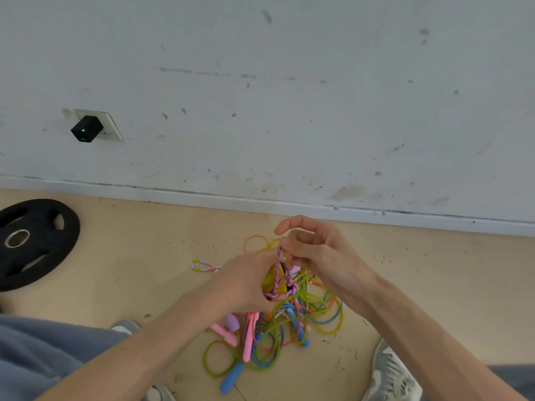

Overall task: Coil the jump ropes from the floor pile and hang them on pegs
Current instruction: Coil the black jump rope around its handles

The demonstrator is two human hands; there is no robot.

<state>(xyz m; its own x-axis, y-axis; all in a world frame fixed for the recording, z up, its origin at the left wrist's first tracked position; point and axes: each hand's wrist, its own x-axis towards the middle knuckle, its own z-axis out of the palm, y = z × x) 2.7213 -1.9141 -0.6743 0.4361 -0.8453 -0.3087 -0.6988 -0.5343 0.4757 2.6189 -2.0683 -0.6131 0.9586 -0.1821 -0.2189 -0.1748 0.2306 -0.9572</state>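
- The left hand has its fingers curled round a yellow handle; loops of the pink speckled rope go around this handle
- The right hand, at 1 o'clock of the left one, pinches the upper end of the pink speckled rope between thumb and fingers; the rope is tight between the two hands
- The pile of jump ropes lies on the floor under both hands, green, blue, orange and yellow cords mixed with pink and blue handles; the hands and forearms hide its upper part
- A short beaded rope lies apart at 10 o'clock of the pile
- A black weight plate lies flat at 9 o'clock, well apart; a black plug sits in a wall socket at 10 o'clock
- A grey shoe stands at 4 o'clock, near the pile; another shoe at 8 o'clock
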